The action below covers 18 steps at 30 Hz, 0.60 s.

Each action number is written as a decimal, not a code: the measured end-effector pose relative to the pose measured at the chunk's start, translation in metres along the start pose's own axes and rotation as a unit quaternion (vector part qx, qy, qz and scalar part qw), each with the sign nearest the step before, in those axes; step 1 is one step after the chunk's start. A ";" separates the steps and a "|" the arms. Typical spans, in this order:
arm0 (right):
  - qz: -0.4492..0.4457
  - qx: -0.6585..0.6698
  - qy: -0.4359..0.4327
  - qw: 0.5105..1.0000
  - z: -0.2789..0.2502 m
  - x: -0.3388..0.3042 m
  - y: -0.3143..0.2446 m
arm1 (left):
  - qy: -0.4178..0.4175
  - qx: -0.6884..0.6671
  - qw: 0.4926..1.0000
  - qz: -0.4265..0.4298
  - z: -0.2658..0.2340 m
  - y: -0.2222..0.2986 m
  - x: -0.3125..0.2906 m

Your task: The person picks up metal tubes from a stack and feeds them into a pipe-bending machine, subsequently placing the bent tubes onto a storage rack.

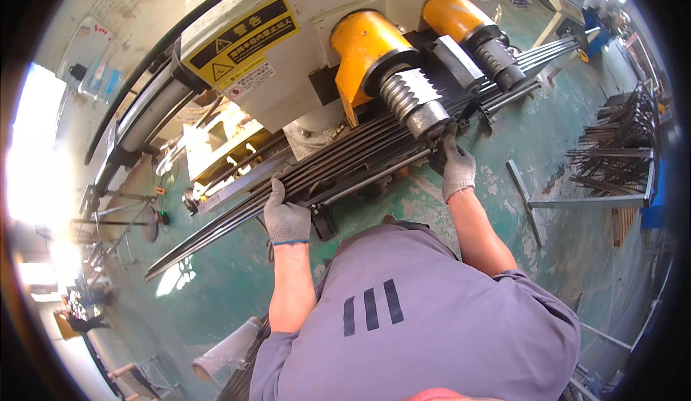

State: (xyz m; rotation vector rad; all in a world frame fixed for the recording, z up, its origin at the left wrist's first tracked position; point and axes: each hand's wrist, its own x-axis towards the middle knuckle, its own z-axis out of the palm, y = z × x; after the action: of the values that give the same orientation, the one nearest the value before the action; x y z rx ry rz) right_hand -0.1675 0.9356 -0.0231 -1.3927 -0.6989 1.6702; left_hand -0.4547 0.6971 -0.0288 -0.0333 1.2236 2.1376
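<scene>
A worn green floor with paler scuffed patches [216, 307] spreads beneath everything. Over it stands a big pale grey machine body [288, 98], across the top of the view. The person's grey shirt with three dark stripes [432, 314] fills the lower middle. Next in size is the bundle of long, thin, dark metal rods [353, 152]: it lies along the near side of the machine, slanting from the lower left toward the upper right and passing below the machine's fittings, its left ends fanning out above the floor. At the right, a heap of thin brownish metal rods [612, 142] sits by a grey metal frame [590, 203].

Two rounded orange metal housings, a nearer one [367, 37] and a farther one [452, 12], project from the machine, each ending in a ridged steel cylinder. A yellow-and-black warning label [241, 37] is on the machine's face, and a roll of clear plastic film [223, 350] lies at the lower left.

The grey-gloved left hand [288, 217] is at the bundle's near edge, thumb raised; the grey-gloved right hand [457, 167] reaches up beside the nearer cylinder's end. I cannot tell whether either one grips anything, as the fingers are partly hidden. Smallest is a dark upright block [322, 222], just beside the left hand.
</scene>
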 end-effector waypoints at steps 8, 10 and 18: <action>0.020 -0.034 0.016 0.999 -0.078 0.025 0.027 | 0.150 -0.212 0.961 0.089 -0.057 0.071 0.004; 0.030 -0.050 0.024 0.998 -0.085 0.022 0.028 | 0.154 -0.180 0.968 0.087 -0.054 0.061 0.009; 0.053 -0.114 -0.050 0.991 -0.061 0.028 0.048 | 0.011 -0.124 0.991 0.040 0.026 0.007 -0.014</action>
State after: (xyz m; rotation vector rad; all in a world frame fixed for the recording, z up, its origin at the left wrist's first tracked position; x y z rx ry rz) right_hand -0.1213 0.9303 -0.0910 -1.5344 -0.9108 1.7982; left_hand -0.4406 0.7072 -0.0044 -0.1166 0.9797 2.3528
